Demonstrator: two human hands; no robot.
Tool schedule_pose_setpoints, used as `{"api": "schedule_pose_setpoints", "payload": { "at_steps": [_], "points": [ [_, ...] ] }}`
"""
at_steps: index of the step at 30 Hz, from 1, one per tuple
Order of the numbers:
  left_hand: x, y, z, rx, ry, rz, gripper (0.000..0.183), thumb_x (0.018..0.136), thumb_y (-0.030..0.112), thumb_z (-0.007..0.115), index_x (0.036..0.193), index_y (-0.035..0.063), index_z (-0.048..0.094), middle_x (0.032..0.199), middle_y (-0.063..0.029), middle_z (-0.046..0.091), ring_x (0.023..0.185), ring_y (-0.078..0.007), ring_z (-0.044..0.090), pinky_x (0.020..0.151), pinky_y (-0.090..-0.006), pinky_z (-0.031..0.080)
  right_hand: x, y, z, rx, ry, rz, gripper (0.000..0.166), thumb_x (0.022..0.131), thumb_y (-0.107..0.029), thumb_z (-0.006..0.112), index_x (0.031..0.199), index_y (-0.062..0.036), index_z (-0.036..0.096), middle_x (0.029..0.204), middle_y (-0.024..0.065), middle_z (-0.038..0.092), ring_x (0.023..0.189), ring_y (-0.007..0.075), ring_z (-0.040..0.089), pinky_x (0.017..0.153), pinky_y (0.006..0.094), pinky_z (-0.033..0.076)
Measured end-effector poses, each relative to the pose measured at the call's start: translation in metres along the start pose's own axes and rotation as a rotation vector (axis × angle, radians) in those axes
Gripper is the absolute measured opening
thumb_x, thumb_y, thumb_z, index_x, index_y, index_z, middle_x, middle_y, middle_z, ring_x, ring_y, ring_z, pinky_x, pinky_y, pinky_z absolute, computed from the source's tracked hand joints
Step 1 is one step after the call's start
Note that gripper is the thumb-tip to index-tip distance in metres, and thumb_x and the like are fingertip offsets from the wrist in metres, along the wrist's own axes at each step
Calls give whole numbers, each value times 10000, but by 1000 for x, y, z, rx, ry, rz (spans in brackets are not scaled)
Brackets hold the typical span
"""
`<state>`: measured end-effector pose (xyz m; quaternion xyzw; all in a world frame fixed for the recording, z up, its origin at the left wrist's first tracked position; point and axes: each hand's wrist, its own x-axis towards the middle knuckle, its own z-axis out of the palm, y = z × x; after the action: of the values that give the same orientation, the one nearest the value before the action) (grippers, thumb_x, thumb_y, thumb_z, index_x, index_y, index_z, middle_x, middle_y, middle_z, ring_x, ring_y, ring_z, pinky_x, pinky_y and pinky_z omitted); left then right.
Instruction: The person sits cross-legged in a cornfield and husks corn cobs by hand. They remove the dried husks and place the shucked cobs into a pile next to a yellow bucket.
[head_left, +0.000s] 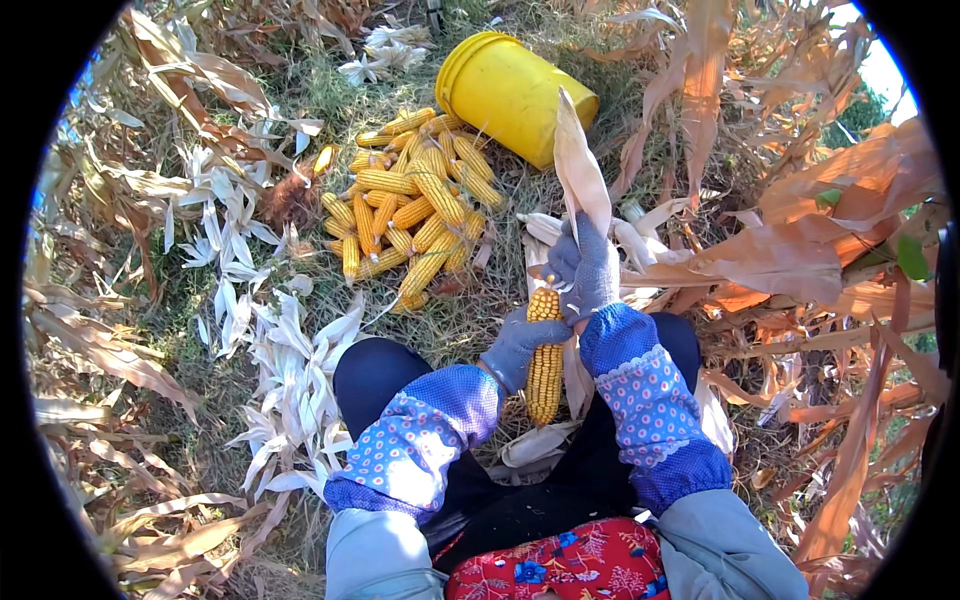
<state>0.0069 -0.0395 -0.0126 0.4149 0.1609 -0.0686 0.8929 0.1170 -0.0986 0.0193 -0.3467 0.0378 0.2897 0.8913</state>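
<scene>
My left hand (523, 346), in a grey work glove, is closed around the middle of a bare yellow corn cob (544, 382) that hangs upright between my knees. Just above and to the right of the cob's upper end, my right hand (583, 270), gloved alike, grips a pale dry corn husk (579, 169) that sticks up past the fingers. Whether this husk is still joined to the cob cannot be told. A heap of husked corn cobs (412, 195) lies on the grass ahead and to the left.
A yellow plastic bucket (517, 97) lies on its side behind the heap. Stripped white husks (289, 375) are strewn at the left, by my knee. Dry corn stalks and leaves (780, 255) crowd the right side, and more stand at the far left.
</scene>
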Motion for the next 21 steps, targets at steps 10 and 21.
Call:
{"api": "schedule_pose_setpoints", "payload": {
  "at_steps": [10, 21],
  "points": [
    [3, 9, -17, 301, 238, 164, 383, 703, 87, 733, 1037, 31, 556, 895, -38, 617, 780, -117, 600, 708, -255, 493, 15, -11, -16, -342, 99, -116, 251, 854, -323, 558, 841, -73, 533, 505, -21, 407, 384, 68, 340, 347, 236, 286],
    [-14, 43, -35, 598, 235, 284, 661, 590, 142, 766, 1158, 9, 455, 999, -65, 576, 880, -133, 567, 755, -255, 477, -10, 4, -19, -840, -377, 284, 505, 823, -427, 576, 1076, 8, 540, 662, 22, 530, 425, 67, 453, 364, 204, 364]
  ]
}}
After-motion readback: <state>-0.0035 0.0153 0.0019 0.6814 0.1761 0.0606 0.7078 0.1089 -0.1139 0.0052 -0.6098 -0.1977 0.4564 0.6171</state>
